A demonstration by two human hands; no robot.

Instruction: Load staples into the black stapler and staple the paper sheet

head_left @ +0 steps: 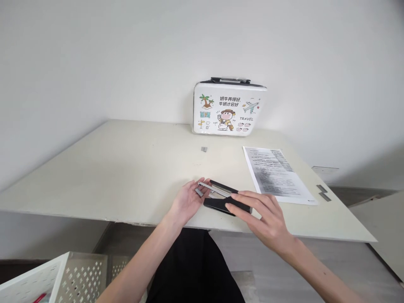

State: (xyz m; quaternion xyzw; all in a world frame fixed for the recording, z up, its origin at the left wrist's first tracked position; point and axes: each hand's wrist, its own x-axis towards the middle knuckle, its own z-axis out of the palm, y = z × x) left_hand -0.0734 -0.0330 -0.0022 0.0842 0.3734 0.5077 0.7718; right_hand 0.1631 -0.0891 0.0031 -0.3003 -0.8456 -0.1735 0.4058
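Note:
A black stapler lies near the front edge of the pale table, its top swung up so the metal staple channel shows. My left hand is at the stapler's left end and pinches a small grey strip of staples at the channel's mouth. My right hand rests on the stapler's right end, fingers stretched over the black base and holding it down.
A printed sheet of paper lies right of the stapler. Two staple strips sit by the table's right edge, another mid-table. A white cartoon-printed case leans on the wall. A white perforated basket stands below left.

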